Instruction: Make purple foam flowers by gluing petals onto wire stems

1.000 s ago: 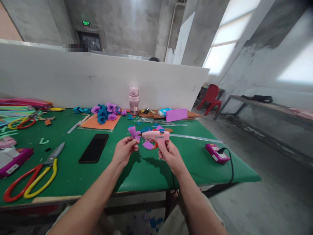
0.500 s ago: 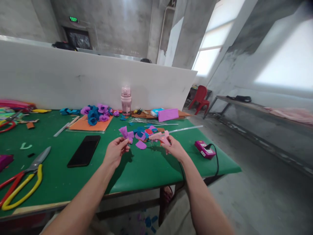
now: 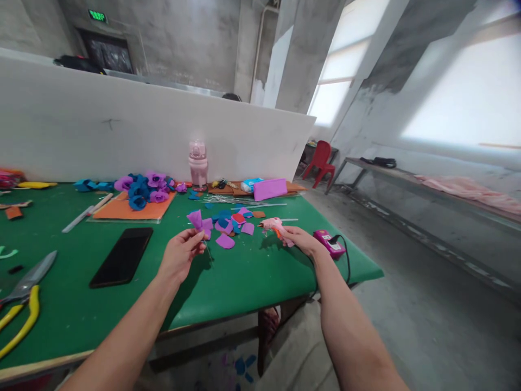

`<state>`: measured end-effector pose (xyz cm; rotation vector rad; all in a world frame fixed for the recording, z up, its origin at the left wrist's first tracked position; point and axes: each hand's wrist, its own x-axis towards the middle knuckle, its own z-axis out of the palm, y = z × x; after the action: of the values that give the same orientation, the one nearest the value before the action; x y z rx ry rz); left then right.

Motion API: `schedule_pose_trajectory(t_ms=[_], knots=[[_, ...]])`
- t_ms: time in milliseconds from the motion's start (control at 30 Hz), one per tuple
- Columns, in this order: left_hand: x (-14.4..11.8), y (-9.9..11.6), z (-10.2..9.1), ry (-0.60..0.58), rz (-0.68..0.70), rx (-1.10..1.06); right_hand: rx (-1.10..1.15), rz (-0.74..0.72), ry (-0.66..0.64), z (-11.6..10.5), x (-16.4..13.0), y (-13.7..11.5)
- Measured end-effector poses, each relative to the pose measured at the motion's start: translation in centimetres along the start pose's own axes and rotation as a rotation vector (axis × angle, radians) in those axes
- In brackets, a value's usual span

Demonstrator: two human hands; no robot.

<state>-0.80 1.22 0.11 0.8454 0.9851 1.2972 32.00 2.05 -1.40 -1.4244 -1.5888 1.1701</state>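
Observation:
My left hand point(image 3: 182, 252) pinches a partly formed purple paper flower point(image 3: 196, 220) by its base, and a thin wire stem hangs below the fingers. To the right, my right hand point(image 3: 300, 240) grips the handle of a pink glue gun point(image 3: 273, 225), its nozzle pointing left and a clear glue stick point(image 3: 290, 219) poking out of the back. The gun is low over the table; I cannot tell whether it touches. Between the hands lie loose paper petals point(image 3: 225, 241) in purple, blue, red and brown.
On the green table point(image 3: 228, 288) a black phone point(image 3: 122, 257) and yellow-handled scissors point(image 3: 30, 282) lie left. Finished paper flowers point(image 3: 140, 187) sit on orange sheets point(image 3: 158, 210). A pink bottle point(image 3: 198, 165) stands by the white partition point(image 3: 154, 125). A purple power socket point(image 3: 329, 244) is right.
My right hand has moved the glue gun right, away from the flower and petals. My left hand still holds the flower. The view has turned slightly right.

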Motion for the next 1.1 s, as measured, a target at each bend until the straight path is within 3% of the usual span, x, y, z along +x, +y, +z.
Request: schedule_pose_trajectory(t_ms=[100,233,467,733,1100], knots=[[-0.5,0.3,0.6,-0.061,0.028,0.004,0.123,-0.043,-0.131,1.0,-1.5,-1.7],[-1.4,0.5,1.6,-0.205,0.064,0.008,0.038,-0.168,-0.208,2.9,-3.1,-4.0],[-2.7,0.5,2.3,-0.356,0.013,0.114,-0.108,-0.308,-0.186,6.1,-3.4,-5.3],[-3.6,1.3,2.7,-0.359,0.006,0.233,-0.131,-0.369,-0.135,6.5,-2.6,-4.5],[-3.3,0.6,2.7,-0.305,0.04,0.271,-0.124,-0.372,-0.15,6.8,-2.4,-4.4]])
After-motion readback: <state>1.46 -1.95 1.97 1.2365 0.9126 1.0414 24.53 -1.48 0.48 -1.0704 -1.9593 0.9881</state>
